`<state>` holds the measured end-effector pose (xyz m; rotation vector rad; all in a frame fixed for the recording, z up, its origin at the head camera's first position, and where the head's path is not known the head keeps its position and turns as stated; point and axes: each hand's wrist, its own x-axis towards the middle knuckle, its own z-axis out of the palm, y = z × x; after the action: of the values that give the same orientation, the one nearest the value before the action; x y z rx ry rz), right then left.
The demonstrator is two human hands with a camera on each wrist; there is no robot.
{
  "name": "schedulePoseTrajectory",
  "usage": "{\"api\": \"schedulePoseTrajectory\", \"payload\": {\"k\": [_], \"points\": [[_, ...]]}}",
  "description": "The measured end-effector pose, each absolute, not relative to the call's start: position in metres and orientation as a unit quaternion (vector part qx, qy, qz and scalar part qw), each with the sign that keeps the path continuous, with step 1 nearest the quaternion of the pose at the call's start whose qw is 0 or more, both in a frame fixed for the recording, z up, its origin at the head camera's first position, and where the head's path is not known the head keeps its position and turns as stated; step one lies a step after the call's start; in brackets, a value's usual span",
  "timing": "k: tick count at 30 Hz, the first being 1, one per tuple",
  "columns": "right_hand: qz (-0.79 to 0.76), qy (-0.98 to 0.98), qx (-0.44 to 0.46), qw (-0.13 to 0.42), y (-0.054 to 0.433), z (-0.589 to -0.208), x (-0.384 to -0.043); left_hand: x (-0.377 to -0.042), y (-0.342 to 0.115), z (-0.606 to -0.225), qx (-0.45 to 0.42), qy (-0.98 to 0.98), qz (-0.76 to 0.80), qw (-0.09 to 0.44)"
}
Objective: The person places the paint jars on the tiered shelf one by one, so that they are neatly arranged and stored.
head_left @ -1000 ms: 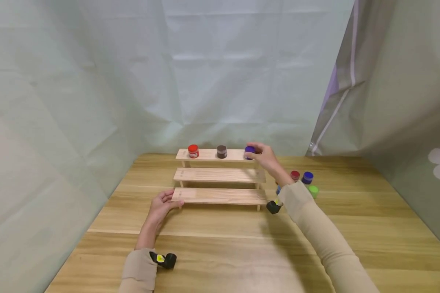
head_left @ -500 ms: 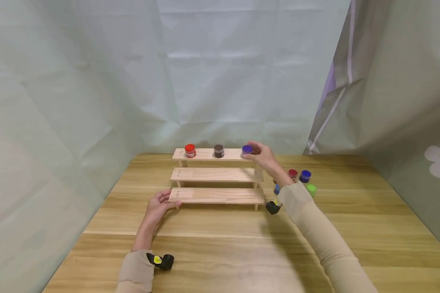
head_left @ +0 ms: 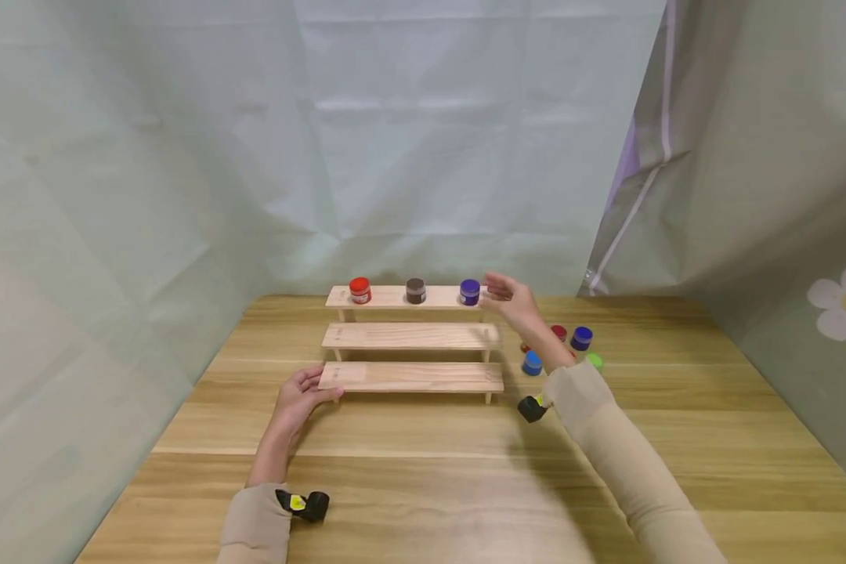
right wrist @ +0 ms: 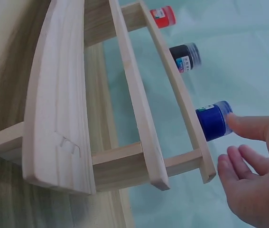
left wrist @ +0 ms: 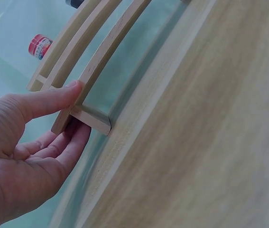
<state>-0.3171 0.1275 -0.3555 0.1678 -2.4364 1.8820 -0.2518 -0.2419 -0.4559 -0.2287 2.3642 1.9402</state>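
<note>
A three-step wooden display rack [head_left: 412, 377] stands on the table. My left hand [head_left: 298, 399] grips the left end of its lowest board, thumb on the front edge and fingers curled underneath, as the left wrist view [left wrist: 39, 142] shows. On the top board a red paint jar [head_left: 360, 291], a black paint jar [head_left: 416, 291] and a dark blue paint jar [head_left: 469, 293] stand upright, spaced apart. Just right of the dark blue jar, my right hand [head_left: 516, 305] has its fingers relaxed and holds nothing; in the right wrist view its thumb [right wrist: 248, 127] overlaps the jar's lid.
Right of the rack, several more jars stand on the wooden table [head_left: 423, 486], among them a light blue jar [head_left: 532, 363], a dark blue one, a dark red jar [head_left: 558, 333] and a green jar [head_left: 595, 361], partly behind the right forearm. A pale curtain [head_left: 423, 157] hangs behind.
My right hand has let go of the dark blue jar and drawn slightly right, leaving it on the top board. The left hand keeps its hold; the head view has shifted a little.
</note>
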Motion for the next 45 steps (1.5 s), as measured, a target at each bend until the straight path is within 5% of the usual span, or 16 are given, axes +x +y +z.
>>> {"api": "schedulePoseTrajectory", "payload": {"k": [45], "points": [[0.626,-0.773,-0.066,0.079,0.261,-0.398,-0.263,-0.251,-0.243,-0.457,-0.063,0.776,0.626,0.042]]}}
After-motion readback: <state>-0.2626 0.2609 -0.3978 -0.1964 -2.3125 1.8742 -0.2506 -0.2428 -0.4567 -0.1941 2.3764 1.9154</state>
